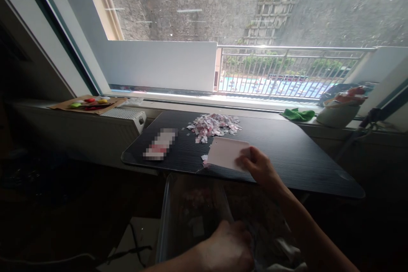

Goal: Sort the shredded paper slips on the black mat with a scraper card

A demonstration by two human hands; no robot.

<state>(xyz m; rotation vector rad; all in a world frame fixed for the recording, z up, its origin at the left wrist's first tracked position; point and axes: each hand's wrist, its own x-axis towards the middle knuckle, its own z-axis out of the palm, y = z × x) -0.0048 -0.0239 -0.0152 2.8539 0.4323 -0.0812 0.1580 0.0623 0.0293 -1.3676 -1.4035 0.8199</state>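
Observation:
My right hand [256, 162] grips the right end of a flat white rectangular card [225, 153] with a small hole near its top left corner. The card is over the front part of the black tabletop [287, 153]. Beyond it lies a heap of small white and pink paper scraps [214, 125], and a few loose scraps [204, 159] are at the card's left edge. Below the table edge, my left hand [228, 242] is closed by a clear plastic bin [164, 216]; what its fingers hold is hidden in shadow.
A blurred-out pink and white item [160, 144] lies on the table's left side. A radiator [127, 119] stands left of the table. On the windowsill are a green cloth [298, 114], a pale container [338, 112] and a brown board [68, 104] with colourful pieces.

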